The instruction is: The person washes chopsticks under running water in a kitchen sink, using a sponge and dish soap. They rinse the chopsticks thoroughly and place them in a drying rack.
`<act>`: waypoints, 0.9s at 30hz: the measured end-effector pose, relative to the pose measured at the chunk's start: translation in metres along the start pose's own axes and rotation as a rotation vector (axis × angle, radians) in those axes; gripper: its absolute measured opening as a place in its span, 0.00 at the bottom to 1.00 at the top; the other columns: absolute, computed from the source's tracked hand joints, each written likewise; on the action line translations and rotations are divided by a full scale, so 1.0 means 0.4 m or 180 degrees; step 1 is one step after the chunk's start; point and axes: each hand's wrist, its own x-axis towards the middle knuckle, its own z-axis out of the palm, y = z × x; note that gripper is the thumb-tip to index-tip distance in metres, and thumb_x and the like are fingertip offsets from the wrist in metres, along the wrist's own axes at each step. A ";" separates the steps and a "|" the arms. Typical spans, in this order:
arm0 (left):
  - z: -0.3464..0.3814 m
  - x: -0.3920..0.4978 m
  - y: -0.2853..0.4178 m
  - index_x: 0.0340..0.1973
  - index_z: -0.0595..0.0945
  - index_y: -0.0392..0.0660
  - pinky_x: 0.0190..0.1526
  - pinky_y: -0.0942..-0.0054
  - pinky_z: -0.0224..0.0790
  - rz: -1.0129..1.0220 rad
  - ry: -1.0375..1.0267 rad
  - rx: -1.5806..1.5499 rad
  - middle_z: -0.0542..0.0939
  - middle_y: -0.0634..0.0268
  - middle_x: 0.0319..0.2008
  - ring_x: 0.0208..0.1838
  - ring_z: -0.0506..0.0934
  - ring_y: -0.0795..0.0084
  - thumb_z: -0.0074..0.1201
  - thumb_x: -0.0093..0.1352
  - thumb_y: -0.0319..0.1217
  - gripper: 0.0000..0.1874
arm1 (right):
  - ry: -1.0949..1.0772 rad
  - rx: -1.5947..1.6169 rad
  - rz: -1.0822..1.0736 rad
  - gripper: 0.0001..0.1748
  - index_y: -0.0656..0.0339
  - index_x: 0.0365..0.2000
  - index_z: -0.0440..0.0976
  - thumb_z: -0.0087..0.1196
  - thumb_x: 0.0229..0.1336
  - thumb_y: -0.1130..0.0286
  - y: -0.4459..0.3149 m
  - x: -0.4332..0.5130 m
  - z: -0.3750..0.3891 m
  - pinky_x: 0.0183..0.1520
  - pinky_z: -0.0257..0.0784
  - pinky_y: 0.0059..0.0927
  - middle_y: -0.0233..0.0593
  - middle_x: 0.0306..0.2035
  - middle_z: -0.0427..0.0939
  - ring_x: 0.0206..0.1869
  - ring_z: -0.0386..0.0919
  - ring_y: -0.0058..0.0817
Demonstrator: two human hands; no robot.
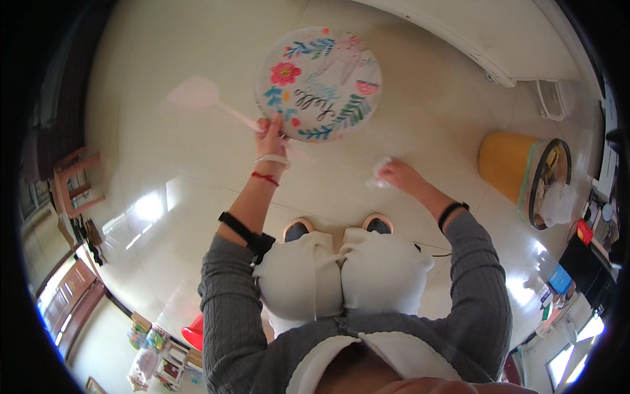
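My left hand [270,135] grips the edge of a round, flat disc [320,86] printed with flowers, leaves, a pale animal figure and lettering. The same hand holds a pink fly swatter-like tool [194,93], whose broad head points left and is blurred. What the disc is made of, and whether it lies on a support, I cannot tell. Lower right of the disc, apart from it, my right hand [401,176] closes on a crumpled white tissue or cloth [381,173], partly hidden by the fingers.
Glossy pale floor tiles [197,207] lie under my feet. To the right stands a yellow bin [504,160], lined with a bag and full of rubbish. A white cabinet-like piece [492,29] is at the upper right, a wooden stool [74,182] at far left, and something red [194,332] behind me.
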 end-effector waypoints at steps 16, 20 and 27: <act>-0.715 -0.648 0.252 0.30 0.68 0.50 0.47 0.68 0.72 0.0053 0.1911 0.0790 0.73 0.68 0.56 0.53 0.74 0.70 0.51 0.70 0.35 0.09 | -0.0224 0.0493 -0.0184 0.12 0.59 0.39 0.78 0.58 0.52 0.70 -0.495 0.513 0.185 0.41 0.71 0.27 0.38 0.36 0.78 0.39 0.76 0.30; -0.925 -0.781 0.289 0.30 0.66 0.48 0.46 0.67 0.74 0.0553 0.2741 0.0742 0.74 0.64 0.55 0.52 0.75 0.67 0.51 0.69 0.34 0.10 | -0.0686 0.0624 -0.0677 0.14 0.57 0.41 0.78 0.59 0.51 0.70 -0.694 0.657 0.344 0.42 0.72 0.26 0.37 0.37 0.77 0.39 0.76 0.28; -1.119 -0.839 0.217 0.27 0.61 0.50 0.48 0.67 0.75 0.0574 0.2902 -0.0049 0.74 0.61 0.55 0.57 0.73 0.62 0.53 0.68 0.38 0.16 | -0.0686 0.0076 -0.1436 0.14 0.55 0.40 0.78 0.59 0.49 0.71 -1.018 0.839 0.706 0.44 0.72 0.30 0.38 0.36 0.74 0.38 0.75 0.33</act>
